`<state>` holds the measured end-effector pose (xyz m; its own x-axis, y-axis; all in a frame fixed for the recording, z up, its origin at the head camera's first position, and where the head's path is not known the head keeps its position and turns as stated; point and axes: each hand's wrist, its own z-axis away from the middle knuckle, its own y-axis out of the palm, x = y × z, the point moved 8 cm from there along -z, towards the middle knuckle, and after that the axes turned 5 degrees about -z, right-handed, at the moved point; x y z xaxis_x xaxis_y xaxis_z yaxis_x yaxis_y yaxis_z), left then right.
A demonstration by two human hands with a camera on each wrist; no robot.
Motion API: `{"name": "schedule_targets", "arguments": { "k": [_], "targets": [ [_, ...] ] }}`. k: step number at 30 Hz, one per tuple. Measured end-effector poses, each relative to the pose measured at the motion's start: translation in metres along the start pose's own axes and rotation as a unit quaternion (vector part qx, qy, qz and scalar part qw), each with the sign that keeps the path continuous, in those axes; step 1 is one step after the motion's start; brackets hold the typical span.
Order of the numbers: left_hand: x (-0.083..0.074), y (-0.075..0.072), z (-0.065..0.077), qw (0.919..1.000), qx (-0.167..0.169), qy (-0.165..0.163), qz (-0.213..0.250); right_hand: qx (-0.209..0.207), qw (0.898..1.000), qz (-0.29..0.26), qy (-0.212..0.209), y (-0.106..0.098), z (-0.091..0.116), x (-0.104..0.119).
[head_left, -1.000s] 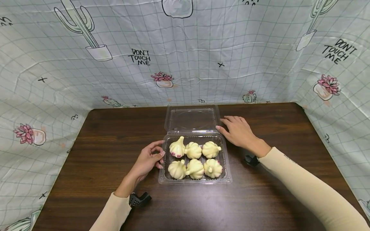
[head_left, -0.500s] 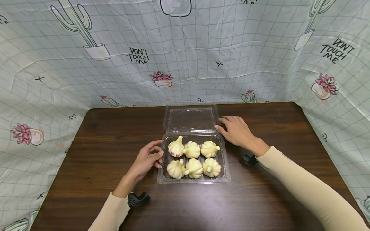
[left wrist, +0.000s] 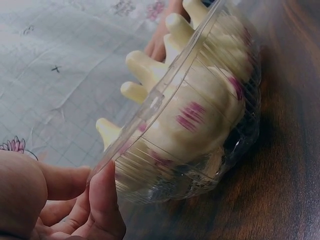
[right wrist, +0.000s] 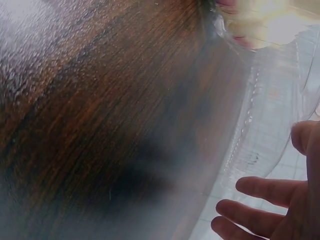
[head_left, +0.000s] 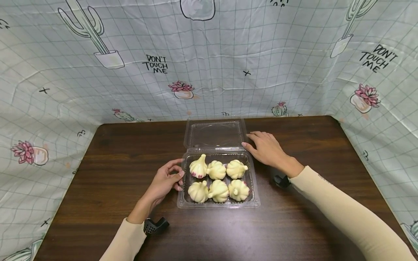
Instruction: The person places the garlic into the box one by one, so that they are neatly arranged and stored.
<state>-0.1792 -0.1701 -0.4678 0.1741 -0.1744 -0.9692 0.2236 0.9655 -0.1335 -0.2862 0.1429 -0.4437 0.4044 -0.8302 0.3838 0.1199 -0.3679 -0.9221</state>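
Note:
A clear plastic clamshell container (head_left: 220, 205) lies on the table in the head view, its lid (head_left: 215, 139) tipped back away from me. Inside stand two rows of pale garlic bulbs (head_left: 218, 191), some with purple streaks. My left hand (head_left: 164, 180) pinches the container's left rim between thumb and fingers, as the left wrist view shows up close. At the lid's right edge is my right hand (head_left: 269, 148), its fingers extended and spread. In the right wrist view, the thumb (right wrist: 302, 137) overlaps the lid's edge.
The dark wooden table (head_left: 124, 159) runs back to a hanging cloth (head_left: 215, 65) printed with cacti and a grid. That cloth also closes off both sides. Black wrist cameras sit at the left cuff (head_left: 156, 225) and the right cuff (head_left: 282, 180).
Both hands and the container hold their places. Only the head view has shifted slightly.

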Motion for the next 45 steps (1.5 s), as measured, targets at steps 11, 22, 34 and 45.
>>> {"name": "schedule_targets", "arguments": {
  "k": [11,22,34,45],
  "targets": [
    [0.0,0.0,0.0,1.0,0.003,0.001,0.003,-0.011,0.999,-0.031,0.005,-0.005,0.005,0.001],
    [0.001,0.0,0.001,1.0,0.004,0.002,0.002,-0.056,0.998,-0.036,-0.01,-0.011,0.011,0.005],
    [0.003,-0.001,-0.001,0.9999,0.004,0.0,0.011,-0.092,0.994,-0.06,-0.021,-0.018,0.015,0.008],
    [0.002,-0.001,-0.001,1.0,-0.001,0.001,0.008,-0.13,0.988,-0.07,-0.046,-0.026,0.021,0.011]
  ]
}}
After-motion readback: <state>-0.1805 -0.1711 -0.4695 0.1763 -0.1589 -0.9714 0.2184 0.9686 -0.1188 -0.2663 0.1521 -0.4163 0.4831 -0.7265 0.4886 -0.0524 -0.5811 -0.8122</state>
